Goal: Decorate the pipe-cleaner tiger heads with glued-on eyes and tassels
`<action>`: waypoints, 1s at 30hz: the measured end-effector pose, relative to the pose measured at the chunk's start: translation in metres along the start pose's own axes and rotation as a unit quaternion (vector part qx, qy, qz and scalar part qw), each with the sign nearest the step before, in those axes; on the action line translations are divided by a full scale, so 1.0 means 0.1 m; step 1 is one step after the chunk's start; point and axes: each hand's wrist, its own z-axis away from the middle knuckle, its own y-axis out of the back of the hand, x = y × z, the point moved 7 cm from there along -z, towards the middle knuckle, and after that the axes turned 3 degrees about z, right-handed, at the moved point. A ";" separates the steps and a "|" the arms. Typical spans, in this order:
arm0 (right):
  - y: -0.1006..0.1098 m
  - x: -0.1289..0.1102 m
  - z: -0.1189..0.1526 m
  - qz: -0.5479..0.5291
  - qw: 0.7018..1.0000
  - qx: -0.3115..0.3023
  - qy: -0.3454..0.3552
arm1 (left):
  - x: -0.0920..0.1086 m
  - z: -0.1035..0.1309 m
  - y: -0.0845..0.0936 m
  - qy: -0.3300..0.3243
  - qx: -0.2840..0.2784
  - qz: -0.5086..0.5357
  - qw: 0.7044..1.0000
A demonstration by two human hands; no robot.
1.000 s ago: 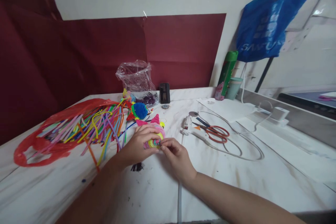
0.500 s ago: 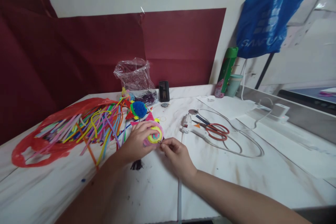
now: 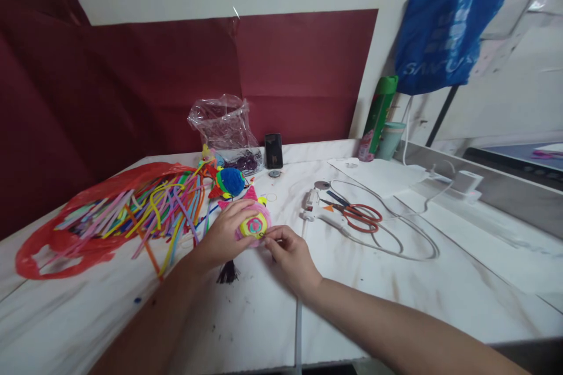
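My left hand (image 3: 226,234) is closed around a pink and yellow pipe-cleaner ornament (image 3: 254,224) with a coiled front and a pink tail-like end. From its underside a black tassel (image 3: 227,273) hangs onto the table. My right hand (image 3: 292,258) pinches a thin dark cord at the ornament's lower right edge, where a small dark loop shows. The rest of the cord is too fine to follow. Just behind lies a blue, green and red ornament of the same fuzzy kind (image 3: 230,182).
On the left, a red plastic bag (image 3: 33,261) lies under many-coloured pipe cleaners (image 3: 153,211). To the right are a white glue gun (image 3: 323,215), red-handled scissors (image 3: 363,217) and a looped cable (image 3: 422,257). A black phone-like device (image 3: 273,151) and clear bag (image 3: 222,123) stand behind.
The ornament has turned in my left hand, so its coiled front faces me more directly. My right hand has shifted slightly left with it, still pinching at its edge.
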 end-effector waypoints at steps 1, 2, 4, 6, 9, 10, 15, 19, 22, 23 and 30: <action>0.00 0.01 0.00 0.001 1.000 0.001 -0.005 | -0.01 0.00 -0.01 0.002 -0.004 -0.002 1.000; -0.01 0.02 -0.01 0.000 1.000 0.002 -0.012 | -0.02 0.00 -0.02 0.006 -0.008 -0.004 1.000; -0.01 0.06 -0.02 -0.006 1.000 0.004 -0.031 | -0.03 0.00 -0.04 0.013 -0.012 -0.009 1.000; -0.01 0.09 -0.03 -0.016 0.999 0.005 -0.051 | -0.03 0.01 -0.07 0.011 -0.013 -0.012 1.000; -0.02 0.10 -0.04 -0.025 0.998 0.011 -0.064 | 0.00 0.01 -0.09 0.001 -0.010 -0.017 1.000; -0.02 0.10 -0.04 -0.026 0.998 0.014 -0.061 | 0.01 0.00 -0.09 -0.001 -0.011 -0.018 1.000; -0.03 0.08 -0.01 -0.017 0.998 0.022 -0.055 | 0.04 0.00 -0.08 -0.005 -0.014 -0.022 1.000; -0.02 0.08 -0.01 -0.011 0.998 0.030 -0.048 | 0.06 0.00 -0.07 -0.013 -0.013 -0.025 1.000; -0.01 0.07 -0.01 -0.015 0.998 0.030 -0.048 | 0.06 0.00 -0.08 -0.014 -0.016 -0.029 0.999; -0.01 0.07 -0.02 -0.019 0.998 0.028 -0.048 | 0.05 0.00 -0.08 -0.013 -0.015 -0.031 0.999; 0.01 0.06 -0.03 -0.028 0.997 0.036 -0.057 | 0.05 0.01 -0.10 -0.015 -0.022 -0.046 0.999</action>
